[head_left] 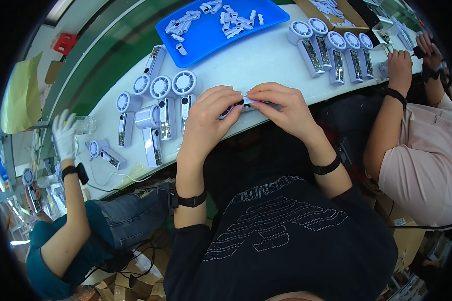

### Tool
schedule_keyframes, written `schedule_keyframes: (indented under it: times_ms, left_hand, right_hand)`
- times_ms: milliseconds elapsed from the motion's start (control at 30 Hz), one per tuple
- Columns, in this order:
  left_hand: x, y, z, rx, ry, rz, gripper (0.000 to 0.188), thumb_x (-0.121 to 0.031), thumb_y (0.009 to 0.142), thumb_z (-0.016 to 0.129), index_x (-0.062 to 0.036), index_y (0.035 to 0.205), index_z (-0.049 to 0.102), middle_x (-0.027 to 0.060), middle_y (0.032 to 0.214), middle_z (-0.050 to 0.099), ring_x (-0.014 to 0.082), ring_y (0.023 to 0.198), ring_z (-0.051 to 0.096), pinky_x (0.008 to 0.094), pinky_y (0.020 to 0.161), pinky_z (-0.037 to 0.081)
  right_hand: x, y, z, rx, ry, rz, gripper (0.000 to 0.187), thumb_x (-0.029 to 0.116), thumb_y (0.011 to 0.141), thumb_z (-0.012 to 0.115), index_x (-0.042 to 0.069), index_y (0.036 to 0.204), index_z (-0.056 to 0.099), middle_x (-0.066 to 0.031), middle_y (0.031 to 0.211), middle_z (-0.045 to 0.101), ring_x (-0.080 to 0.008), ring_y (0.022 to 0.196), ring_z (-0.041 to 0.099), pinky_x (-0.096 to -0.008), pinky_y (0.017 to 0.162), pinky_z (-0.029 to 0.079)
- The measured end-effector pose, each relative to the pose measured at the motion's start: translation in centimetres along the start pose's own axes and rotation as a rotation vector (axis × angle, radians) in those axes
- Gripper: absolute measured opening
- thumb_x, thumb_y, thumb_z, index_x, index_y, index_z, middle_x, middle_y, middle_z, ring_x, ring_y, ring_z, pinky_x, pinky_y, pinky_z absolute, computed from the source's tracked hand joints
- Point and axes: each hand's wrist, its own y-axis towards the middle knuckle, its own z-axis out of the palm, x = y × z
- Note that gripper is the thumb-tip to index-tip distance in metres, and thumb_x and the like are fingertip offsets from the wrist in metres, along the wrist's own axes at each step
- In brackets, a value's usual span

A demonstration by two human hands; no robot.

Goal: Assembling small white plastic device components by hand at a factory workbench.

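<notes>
fingertips (254, 94) are being brought close in the head view: a light handheld piece with dark parts (246, 101) is being pinched between the two hands, by the near edge of the white table (256, 75). by the left hand (209, 115) its left end is being gripped, thumb opposite curled fingers; by the right hand (285, 106) the other side is being pinched, thumb and forefinger nearly closed on it. neither hand is being favoured for nearness, as the piece is being held directly between them. its long axis seems to be running left to right across the body, though much is being hidden by fingers. beyond, small parts (231, 20) are being held on a blue tray (201, 50).
</notes>
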Motion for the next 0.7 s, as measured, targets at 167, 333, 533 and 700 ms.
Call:
schedule_keyframes:
  times_ms: [167, 333, 533, 700]
  left_hand:
    - [0.1, -0.2, 0.1, -0.013, 0.033, 0.056, 0.022, -0.007, 0.086, 0.087, -0.0020, 0.106, 0.082, 0.0116, 0.111, 0.081, 0.0331, 0.114, 0.076, 0.0426, 0.095, 0.062]
    - [0.0, -0.1, -0.1, -0.001, 0.041, 0.059, 0.020, -0.007, 0.086, 0.087, -0.0018, 0.105, 0.083, 0.0111, 0.109, 0.082, 0.0323, 0.112, 0.076, 0.0416, 0.094, 0.062]
    - [0.3, 0.1, -0.1, 0.011, 0.077, 0.111, 0.019, -0.007, 0.087, 0.086, -0.0012, 0.105, 0.083, 0.0109, 0.108, 0.082, 0.0321, 0.109, 0.077, 0.0421, 0.094, 0.062]
    - [-0.1, 0.1, -0.1, 0.007, 0.139, 0.160, 0.018, -0.006, 0.088, 0.086, -0.0003, 0.104, 0.083, 0.0110, 0.106, 0.081, 0.0320, 0.107, 0.077, 0.0429, 0.096, 0.061]
  right_hand:
    - [0.0, 0.0, -0.7, 0.014, -0.058, -0.045, 0.024, -0.001, 0.094, 0.081, 0.002, 0.117, 0.083, -0.0107, 0.115, 0.080, -0.0239, 0.102, 0.079, -0.0324, 0.088, 0.063]
    - [-0.7, 0.1, -1.0, 0.032, -0.088, -0.098, 0.022, 0.001, 0.094, 0.082, 0.003, 0.116, 0.084, -0.0100, 0.114, 0.080, -0.0234, 0.102, 0.079, -0.0325, 0.086, 0.064]
    - [-0.3, 0.4, -1.2, 0.067, -0.127, -0.104, 0.021, 0.002, 0.094, 0.082, 0.003, 0.115, 0.085, -0.0096, 0.113, 0.080, -0.0231, 0.101, 0.079, -0.0318, 0.085, 0.064]
    - [-0.1, 0.3, -1.2, 0.062, -0.150, -0.116, 0.021, 0.003, 0.094, 0.082, 0.002, 0.115, 0.084, -0.0099, 0.112, 0.080, -0.0233, 0.100, 0.079, -0.0317, 0.084, 0.065]
